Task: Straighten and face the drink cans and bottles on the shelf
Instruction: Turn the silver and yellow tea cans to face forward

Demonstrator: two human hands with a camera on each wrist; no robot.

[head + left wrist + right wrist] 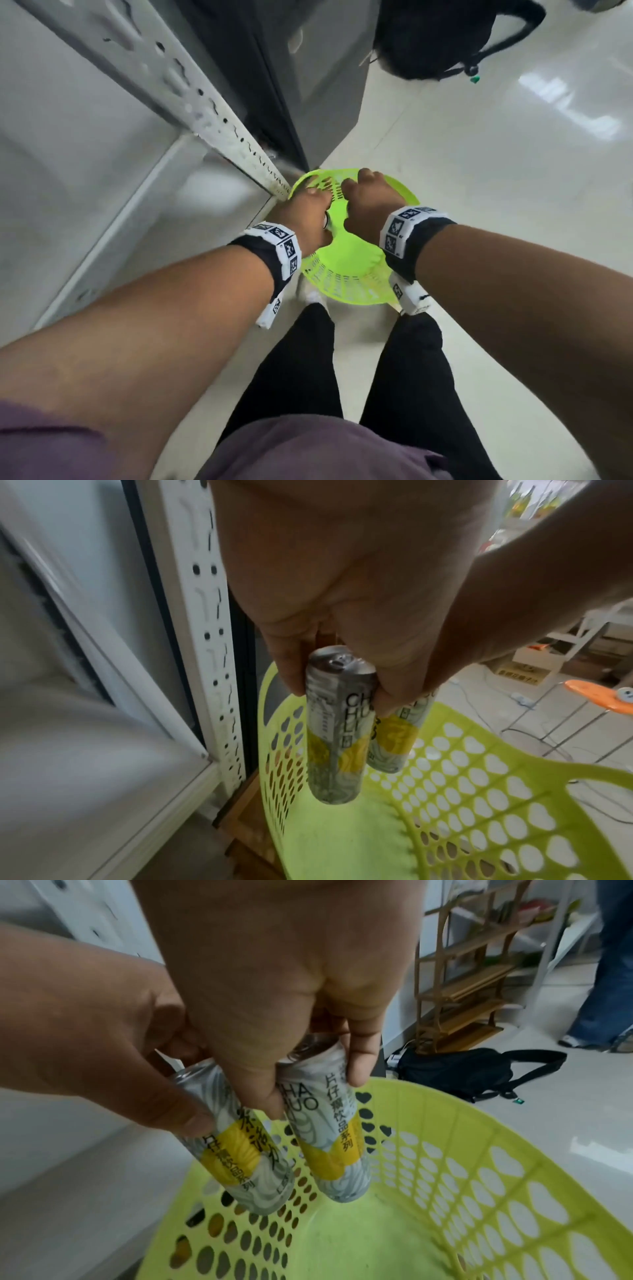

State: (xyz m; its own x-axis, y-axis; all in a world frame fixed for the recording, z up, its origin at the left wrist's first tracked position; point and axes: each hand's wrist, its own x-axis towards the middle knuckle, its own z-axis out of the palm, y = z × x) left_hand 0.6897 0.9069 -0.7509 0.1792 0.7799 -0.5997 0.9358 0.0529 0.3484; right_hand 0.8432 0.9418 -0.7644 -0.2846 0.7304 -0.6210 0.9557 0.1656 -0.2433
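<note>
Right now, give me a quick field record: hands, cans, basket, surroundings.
left hand: grips left can near its top
right hand: grips right can near its top
cans: upright, side by side, hanging over the basket
basket: green, perforated, on the floor, nothing seen lying in it
shelf post: white, left of basket
backpack: black, on floor behind

Two cans (301, 1137) side by side above the basket (479, 1164), seemingly right of the shelf post (205, 102).

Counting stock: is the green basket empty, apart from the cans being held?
Seemingly empty: the green basket shows a bare floor beneath the held cans; nearest part is hidden.
</note>
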